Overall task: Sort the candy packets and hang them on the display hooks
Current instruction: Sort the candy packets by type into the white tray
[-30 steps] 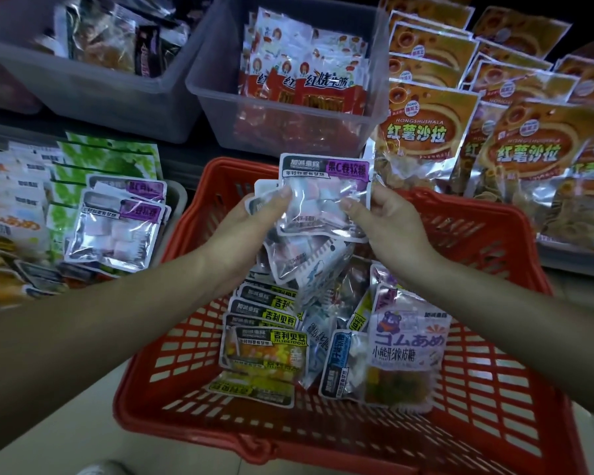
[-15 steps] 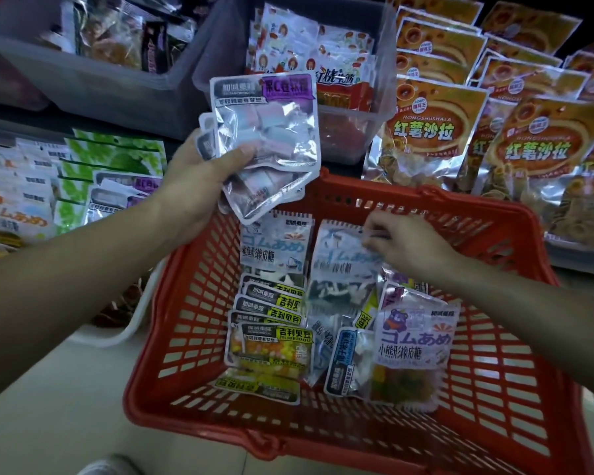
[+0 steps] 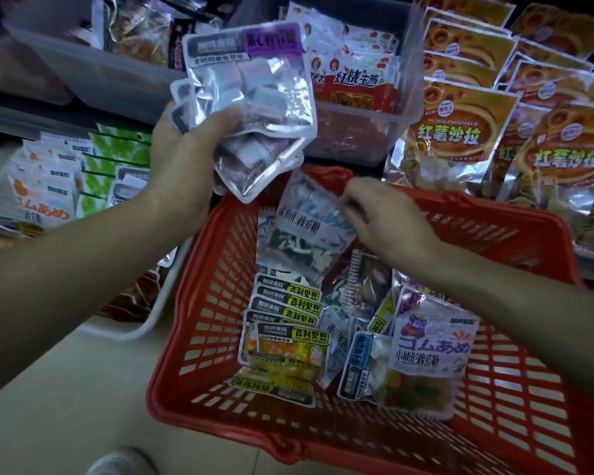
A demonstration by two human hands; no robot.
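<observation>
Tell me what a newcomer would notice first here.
The red basket fills the lower middle, littered with candy packets. Above its far rim, the left hand holds up a bunch of silvery purple-label packets, while the right hand pinches a blue-and-white packet inside the basket.

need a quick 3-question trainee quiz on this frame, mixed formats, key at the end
1. True or false: the left hand holds a stack of purple-labelled packets above the red basket.
2. Multiple choice: the blue-and-white packet pinched by the right hand is A) hung on a hook, B) at the basket's far end, C) inside a clear bin.
3. Fill in: the fanned packets at the basket's near left carry ____ name tags.

Key: 1 true; 2 B; 3 yellow.
</observation>
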